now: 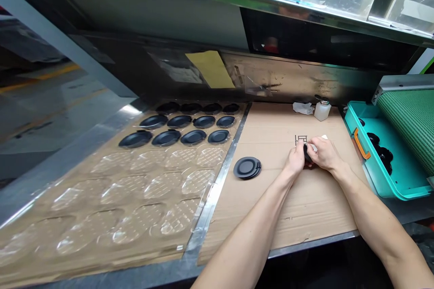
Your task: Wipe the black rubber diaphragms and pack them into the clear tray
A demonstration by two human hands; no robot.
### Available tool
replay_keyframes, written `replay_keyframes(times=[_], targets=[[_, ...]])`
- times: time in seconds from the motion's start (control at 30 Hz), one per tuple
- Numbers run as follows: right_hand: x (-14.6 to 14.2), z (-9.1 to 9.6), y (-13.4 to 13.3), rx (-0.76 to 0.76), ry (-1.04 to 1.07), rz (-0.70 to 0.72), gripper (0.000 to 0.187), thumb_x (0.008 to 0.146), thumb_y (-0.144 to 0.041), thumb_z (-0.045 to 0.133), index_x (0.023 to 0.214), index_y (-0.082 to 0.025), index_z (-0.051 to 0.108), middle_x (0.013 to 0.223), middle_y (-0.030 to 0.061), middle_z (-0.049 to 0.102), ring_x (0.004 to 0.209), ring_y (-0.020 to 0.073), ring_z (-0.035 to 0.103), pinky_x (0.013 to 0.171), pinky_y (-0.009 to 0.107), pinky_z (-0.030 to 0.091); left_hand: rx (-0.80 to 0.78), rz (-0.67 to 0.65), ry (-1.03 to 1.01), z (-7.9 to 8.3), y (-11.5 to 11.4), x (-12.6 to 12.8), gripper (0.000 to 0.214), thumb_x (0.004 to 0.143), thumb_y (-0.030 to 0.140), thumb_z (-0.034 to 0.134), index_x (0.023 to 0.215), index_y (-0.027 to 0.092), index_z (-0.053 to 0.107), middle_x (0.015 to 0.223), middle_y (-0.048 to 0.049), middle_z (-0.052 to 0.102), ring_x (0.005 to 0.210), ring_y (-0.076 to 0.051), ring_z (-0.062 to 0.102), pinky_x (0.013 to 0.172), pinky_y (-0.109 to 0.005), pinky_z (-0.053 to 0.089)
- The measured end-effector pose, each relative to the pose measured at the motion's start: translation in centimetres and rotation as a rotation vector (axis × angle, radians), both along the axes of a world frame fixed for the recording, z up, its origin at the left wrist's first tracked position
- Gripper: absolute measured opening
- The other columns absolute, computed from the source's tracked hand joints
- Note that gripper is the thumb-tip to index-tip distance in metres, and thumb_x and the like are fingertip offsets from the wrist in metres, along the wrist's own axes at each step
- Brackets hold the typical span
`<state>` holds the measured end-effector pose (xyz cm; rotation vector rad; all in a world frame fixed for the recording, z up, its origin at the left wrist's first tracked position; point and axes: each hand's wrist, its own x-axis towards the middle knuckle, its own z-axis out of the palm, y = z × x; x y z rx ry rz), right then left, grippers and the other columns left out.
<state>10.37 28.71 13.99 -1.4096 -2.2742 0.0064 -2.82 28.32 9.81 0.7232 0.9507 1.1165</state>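
My left hand [295, 158] and my right hand [325, 153] meet over the cardboard sheet [257, 216], both closed on one small black part [307, 154]. It looks like one of the black round discs, but my fingers cover most of it. Something white [313, 147] shows at my right fingertips; I cannot make out what it is. Left of my hands lies a small stack of black round discs [247, 167], slightly fanned out. Farther left, a clear plastic tray [135, 216] has several black discs [166, 137] in the pockets of its back rows.
A teal bin [403, 187] with an orange handle [361, 143] holds several black parts [383, 153] at the right. Beside it runs a green conveyor belt [410, 117]. A white pump bottle [322, 109] and crumpled white cloth [303, 108] stand at the back, below a low overhead shelf [288, 6].
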Motion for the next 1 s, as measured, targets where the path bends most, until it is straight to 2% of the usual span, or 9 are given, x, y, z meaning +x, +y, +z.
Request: replay_keyframes(times=[0.2, 0.37, 0.5, 0.63, 0.7, 0.87, 1.0], targets=[[0.3, 0.3, 0.0, -0.033, 0.027, 0.015, 0.016, 0.095, -0.025, 0.052, 0.094, -0.022, 0.067, 0.093, 0.0067, 0.073, 0.082, 0.0195, 0.066, 0.074, 0.028, 0.044, -0.021, -0.003, -0.022, 0.5, -0.1, -0.1, 0.046, 0.096, 0.056, 0.052, 0.074, 0.018, 0.067, 0.048, -0.0041, 0.060, 0.041, -0.016, 0.056, 0.043, -0.025, 0.043], [0.2, 0.2, -0.1, -0.065, 0.038, 0.000, 0.016, 0.093, -0.025, 0.053, 0.092, -0.022, 0.068, 0.089, 0.0057, 0.074, 0.079, 0.0192, 0.065, 0.073, 0.028, 0.044, -0.006, 0.004, 0.036, 0.9, -0.4, 0.1, 0.049, 0.098, 0.055, 0.047, 0.071, 0.017, 0.065, 0.048, -0.0039, 0.060, 0.041, -0.016, 0.055, 0.043, -0.024, 0.044], [0.1, 0.0, 0.1, -0.032, 0.183, 0.021, 0.019, 0.093, -0.028, 0.052, 0.091, -0.021, 0.070, 0.090, 0.0056, 0.074, 0.081, 0.0185, 0.066, 0.077, 0.028, 0.046, -0.054, 0.044, -0.042, 2.0, -0.6, -0.1, 0.046, 0.100, 0.047, 0.043, 0.070, 0.016, 0.060, 0.050, -0.0029, 0.058, 0.040, -0.014, 0.052, 0.041, -0.025, 0.043], [0.6, 0.4, 0.1, -0.071, 0.396, -0.089, 0.020, 0.092, -0.032, 0.055, 0.087, -0.021, 0.071, 0.079, 0.0017, 0.072, 0.071, 0.0163, 0.064, 0.070, 0.026, 0.046, -0.176, -0.065, -0.210, 3.2, -0.4, -1.0, 0.052, 0.103, 0.041, 0.027, 0.081, 0.010, 0.063, 0.060, -0.0099, 0.064, 0.045, -0.015, 0.056, 0.043, -0.025, 0.044], [0.8, 0.7, 0.1, -0.090, 0.445, -0.104, 0.021, 0.092, -0.033, 0.056, 0.088, -0.021, 0.072, 0.079, 0.0014, 0.072, 0.072, 0.0163, 0.064, 0.070, 0.026, 0.047, -0.210, -0.101, -0.238, 3.4, -0.2, -1.2, 0.055, 0.104, 0.041, 0.023, 0.083, 0.008, 0.063, 0.062, -0.0123, 0.065, 0.045, -0.016, 0.056, 0.044, -0.026, 0.044], [0.4, 0.5, -0.2, -0.072, 0.286, 0.042, 0.019, 0.093, -0.030, 0.057, 0.093, -0.024, 0.075, 0.092, 0.0032, 0.072, 0.084, 0.0174, 0.065, 0.081, 0.029, 0.048, -0.181, 0.005, -0.186, 2.9, -0.2, -0.6, 0.044, 0.103, 0.042, 0.034, 0.076, 0.016, 0.056, 0.053, -0.0045, 0.058, 0.040, -0.016, 0.054, 0.039, -0.025, 0.041], [0.2, 0.3, -0.4, -0.046, 0.107, -0.018, 0.020, 0.094, -0.030, 0.055, 0.095, -0.025, 0.074, 0.093, 0.0051, 0.070, 0.085, 0.0196, 0.063, 0.076, 0.029, 0.047, -0.126, 0.040, -0.139, 2.3, -0.3, -0.1, 0.045, 0.099, 0.050, 0.047, 0.072, 0.016, 0.057, 0.053, -0.0032, 0.059, 0.041, -0.014, 0.055, 0.039, -0.023, 0.042]])
